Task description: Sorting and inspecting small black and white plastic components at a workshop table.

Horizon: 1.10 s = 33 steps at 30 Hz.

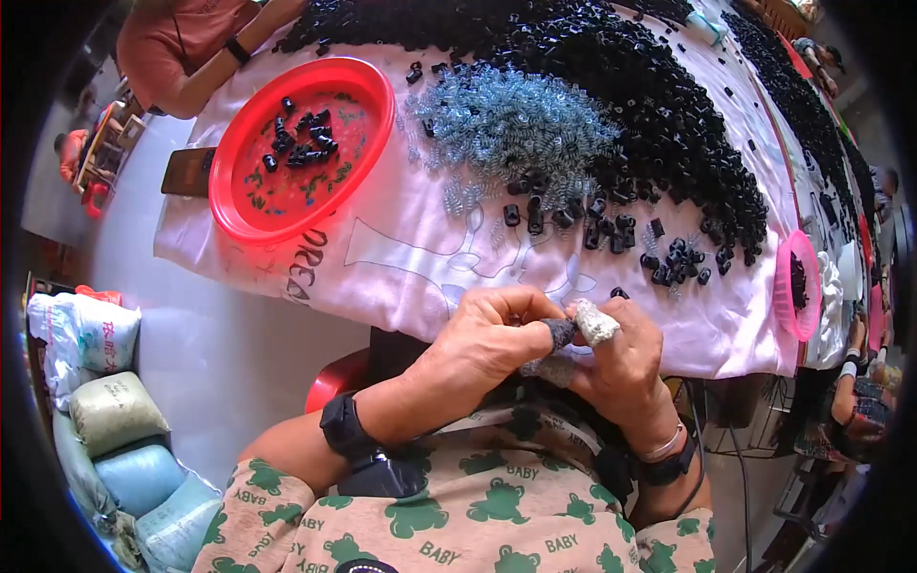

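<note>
Tabletop wearing pink cloth | sacks sitting floor-left | your left hand and right hand pressing together, pinching something hidden.

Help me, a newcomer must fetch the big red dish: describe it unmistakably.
On the pale pink cloth-covered table, look to its left end. The round red plastic dish lies there holding a few small black plastic parts. It is larger and redder than the small pink dish opposite.

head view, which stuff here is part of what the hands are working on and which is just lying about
In use: left hand, right hand, black parts, metal springs, red tray.

Lying about: phone, stacked sacks, pink basket.
</note>
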Motion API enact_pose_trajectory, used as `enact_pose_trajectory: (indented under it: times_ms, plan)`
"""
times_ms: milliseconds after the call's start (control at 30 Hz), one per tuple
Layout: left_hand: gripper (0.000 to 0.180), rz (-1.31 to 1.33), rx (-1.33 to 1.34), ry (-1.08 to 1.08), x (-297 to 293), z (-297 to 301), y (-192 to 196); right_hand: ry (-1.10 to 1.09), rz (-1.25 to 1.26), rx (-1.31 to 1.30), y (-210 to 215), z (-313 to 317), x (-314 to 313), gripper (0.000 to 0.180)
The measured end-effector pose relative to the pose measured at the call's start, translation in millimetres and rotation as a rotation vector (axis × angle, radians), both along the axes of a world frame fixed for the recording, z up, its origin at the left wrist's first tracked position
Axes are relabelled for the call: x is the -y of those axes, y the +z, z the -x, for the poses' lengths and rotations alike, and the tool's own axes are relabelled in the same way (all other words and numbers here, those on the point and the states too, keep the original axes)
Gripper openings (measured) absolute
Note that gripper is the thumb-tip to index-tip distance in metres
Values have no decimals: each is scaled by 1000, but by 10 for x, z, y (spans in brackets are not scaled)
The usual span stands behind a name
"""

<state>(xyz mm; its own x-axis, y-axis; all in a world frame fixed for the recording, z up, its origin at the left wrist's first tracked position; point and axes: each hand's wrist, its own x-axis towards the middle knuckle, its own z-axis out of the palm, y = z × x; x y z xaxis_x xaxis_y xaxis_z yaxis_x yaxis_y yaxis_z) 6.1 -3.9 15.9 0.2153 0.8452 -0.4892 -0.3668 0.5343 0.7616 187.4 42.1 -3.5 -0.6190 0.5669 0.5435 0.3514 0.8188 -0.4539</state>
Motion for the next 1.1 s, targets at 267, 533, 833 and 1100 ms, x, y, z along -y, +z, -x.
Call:
enact_pose_trajectory:
  times_ms: [267,533,833,1100]
  plan:
    - [20,-86,7,-28,16,-40,-6,52,-11,32,-1,-39,-48,35]
    - [38,-163,54,-136,32,-7,51,12,-12,-15,2,-116,-40,37]
    - [36,-424,-123,-154,31,-54,1,3,-32,-23,51,-58,-25,32]
    - [37,-323,-78,-143,43,-78,-4,-3,-82,-44,0,-43,-39,36]
